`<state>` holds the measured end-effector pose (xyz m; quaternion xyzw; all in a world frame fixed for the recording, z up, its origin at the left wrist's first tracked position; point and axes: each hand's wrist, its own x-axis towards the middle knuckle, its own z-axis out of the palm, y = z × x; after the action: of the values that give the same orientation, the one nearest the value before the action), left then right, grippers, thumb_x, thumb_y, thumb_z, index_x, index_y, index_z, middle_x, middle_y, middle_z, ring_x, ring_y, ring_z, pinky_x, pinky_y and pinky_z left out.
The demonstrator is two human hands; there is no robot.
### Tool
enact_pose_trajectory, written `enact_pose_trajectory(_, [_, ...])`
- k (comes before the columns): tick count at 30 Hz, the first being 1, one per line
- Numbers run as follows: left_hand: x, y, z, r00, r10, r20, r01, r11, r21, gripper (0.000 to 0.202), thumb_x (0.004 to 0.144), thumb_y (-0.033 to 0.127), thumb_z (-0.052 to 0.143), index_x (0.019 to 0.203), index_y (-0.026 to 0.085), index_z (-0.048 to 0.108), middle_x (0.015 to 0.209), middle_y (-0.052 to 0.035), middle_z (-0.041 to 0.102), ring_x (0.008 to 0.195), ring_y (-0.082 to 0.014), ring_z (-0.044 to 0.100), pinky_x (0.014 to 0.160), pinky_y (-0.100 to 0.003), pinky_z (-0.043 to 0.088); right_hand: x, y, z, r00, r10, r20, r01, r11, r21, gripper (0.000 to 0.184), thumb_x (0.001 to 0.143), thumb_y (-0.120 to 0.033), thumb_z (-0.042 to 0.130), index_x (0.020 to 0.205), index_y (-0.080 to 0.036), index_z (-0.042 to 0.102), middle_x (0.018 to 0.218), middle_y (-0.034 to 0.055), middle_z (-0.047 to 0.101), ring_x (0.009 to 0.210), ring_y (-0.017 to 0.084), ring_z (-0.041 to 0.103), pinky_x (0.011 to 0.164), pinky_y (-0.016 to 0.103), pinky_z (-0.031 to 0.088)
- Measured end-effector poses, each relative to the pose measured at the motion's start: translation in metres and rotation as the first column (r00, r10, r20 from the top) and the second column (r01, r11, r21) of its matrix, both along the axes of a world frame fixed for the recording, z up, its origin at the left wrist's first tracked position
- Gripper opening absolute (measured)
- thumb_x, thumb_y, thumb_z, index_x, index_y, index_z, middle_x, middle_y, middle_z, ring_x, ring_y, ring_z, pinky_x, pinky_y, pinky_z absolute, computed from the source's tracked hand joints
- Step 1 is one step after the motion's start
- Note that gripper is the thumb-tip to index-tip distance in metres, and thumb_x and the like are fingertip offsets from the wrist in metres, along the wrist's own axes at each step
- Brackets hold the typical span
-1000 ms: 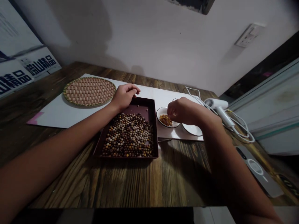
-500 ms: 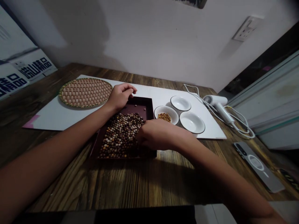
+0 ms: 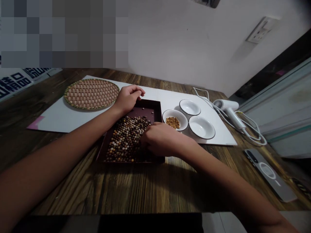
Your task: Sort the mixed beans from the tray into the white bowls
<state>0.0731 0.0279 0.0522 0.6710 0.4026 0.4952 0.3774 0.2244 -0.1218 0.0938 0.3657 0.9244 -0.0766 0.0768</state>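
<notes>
A dark brown tray [image 3: 155, 106] on the wooden table holds a heap of mixed brown, tan and cream beads [image 3: 126, 137]. My left hand [image 3: 127, 97] rests curled on the tray's far left corner, gripping its rim. My right hand [image 3: 159, 139] lies over the tray's right side with its fingers bent down into the beads; what they pinch is hidden. Right of the tray stand three small white bowls: the nearest bowl [image 3: 167, 114] holds yellow beads [image 3: 172, 122], while the other two bowls [image 3: 190, 106] [image 3: 201, 127] show nothing inside.
A round woven mat [image 3: 91, 94] lies at the back left on a white sheet [image 3: 55, 116]. A white hair dryer [image 3: 229, 111] with its cable sits at the right. A phone [image 3: 268, 173] lies near the table's right edge.
My right hand left the bowl of yellow beads and came down to the tray's right side, onto the mixed beads. My left hand has stayed on the tray's corner.
</notes>
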Motion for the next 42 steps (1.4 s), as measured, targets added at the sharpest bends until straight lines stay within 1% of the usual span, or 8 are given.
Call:
enact_pose_trajectory(6, [-0.001, 0.001, -0.001, 1.0, -0.012, 0.002, 0.012, 1.0, 0.001, 0.014, 0.084, 0.017, 0.058, 0.08, 0.019, 0.071, 0.086, -0.0055, 0.074, 0.07, -0.0152, 0.062, 0.065, -0.028, 0.051, 0.003, 0.003, -0.004, 0.999, 0.018, -0.031, -0.018, 1.0, -0.023, 0.018, 0.083, -0.013, 0.063, 0.089, -0.021, 0.077, 0.087, 0.0056, 0.075, 0.074, 0.017, 0.058, 0.065, 0.033, 0.031])
enact_pose_trajectory(10, [-0.001, 0.001, -0.001, 1.0, -0.01, 0.002, 0.01, 1.0, 0.0, 0.015, 0.085, 0.017, 0.058, 0.08, 0.019, 0.071, 0.087, -0.005, 0.074, 0.072, -0.0156, 0.063, 0.067, -0.029, 0.051, 0.009, 0.006, -0.001, 0.998, -0.023, -0.053, 0.02, 0.998, -0.062, 0.022, 0.083, -0.015, 0.063, 0.096, -0.023, 0.078, 0.087, 0.0031, 0.075, 0.07, 0.016, 0.057, 0.062, 0.032, 0.028])
enact_pose_trajectory(18, [0.001, -0.001, 0.0, 1.0, 0.001, 0.012, -0.001, 1.0, -0.014, 0.015, 0.084, 0.016, 0.058, 0.078, 0.02, 0.071, 0.086, -0.0051, 0.074, 0.072, -0.0161, 0.063, 0.066, -0.03, 0.051, 0.017, 0.007, 0.004, 0.995, -0.065, -0.072, 0.053, 0.987, -0.153, 0.036, 0.08, -0.011, 0.064, 0.108, -0.026, 0.079, 0.092, 0.0023, 0.076, 0.074, 0.015, 0.059, 0.066, 0.03, 0.034])
enact_pose_trajectory(23, [0.0, -0.001, 0.0, 1.0, -0.005, 0.014, 0.005, 1.0, -0.016, 0.015, 0.084, 0.016, 0.058, 0.079, 0.02, 0.071, 0.086, -0.0054, 0.073, 0.072, -0.0162, 0.063, 0.066, -0.03, 0.051, 0.015, 0.005, 0.005, 0.997, -0.036, -0.066, 0.024, 0.985, -0.173, 0.03, 0.081, -0.015, 0.067, 0.105, -0.025, 0.08, 0.091, 0.0024, 0.076, 0.074, 0.015, 0.058, 0.064, 0.029, 0.033])
enact_pose_trajectory(30, [0.001, -0.004, 0.003, 1.0, 0.003, 0.002, -0.003, 1.0, -0.024, 0.016, 0.084, 0.015, 0.057, 0.079, 0.02, 0.071, 0.086, -0.0053, 0.074, 0.071, -0.0159, 0.062, 0.066, -0.03, 0.051, 0.013, 0.003, 0.016, 0.998, -0.067, -0.019, 0.06, 0.969, -0.24, 0.03, 0.08, -0.009, 0.065, 0.099, -0.026, 0.082, 0.088, 0.0, 0.076, 0.069, 0.013, 0.056, 0.06, 0.027, 0.031])
enact_pose_trajectory(33, [0.001, -0.004, 0.003, 1.0, 0.004, -0.006, -0.004, 1.0, -0.021, 0.015, 0.085, 0.015, 0.057, 0.079, 0.02, 0.07, 0.086, -0.0053, 0.074, 0.072, -0.016, 0.062, 0.066, -0.029, 0.051, 0.01, 0.001, 0.014, 0.999, -0.048, -0.009, 0.045, 0.972, -0.231, 0.029, 0.08, -0.01, 0.064, 0.096, -0.026, 0.082, 0.085, 0.0002, 0.076, 0.067, 0.013, 0.055, 0.06, 0.028, 0.03])
enact_pose_trajectory(37, [0.002, -0.005, 0.004, 1.0, 0.01, -0.013, -0.011, 1.0, -0.02, 0.014, 0.085, 0.015, 0.058, 0.08, 0.019, 0.07, 0.086, -0.0055, 0.074, 0.072, -0.0162, 0.062, 0.066, -0.029, 0.051, 0.006, -0.001, 0.009, 1.0, 0.004, -0.028, -0.009, 0.985, -0.172, 0.027, 0.083, -0.011, 0.063, 0.096, -0.025, 0.082, 0.087, 0.0021, 0.076, 0.067, 0.013, 0.054, 0.06, 0.029, 0.028])
enact_pose_trajectory(42, [0.002, -0.004, 0.003, 1.0, 0.006, -0.013, -0.006, 1.0, -0.013, 0.014, 0.084, 0.015, 0.057, 0.08, 0.019, 0.07, 0.086, -0.0058, 0.074, 0.073, -0.0165, 0.062, 0.067, -0.029, 0.051, 0.002, -0.004, 0.008, 0.999, 0.054, -0.007, -0.055, 0.994, -0.095, 0.021, 0.083, -0.01, 0.061, 0.085, -0.023, 0.078, 0.077, 0.003, 0.071, 0.061, 0.014, 0.049, 0.058, 0.032, 0.024])
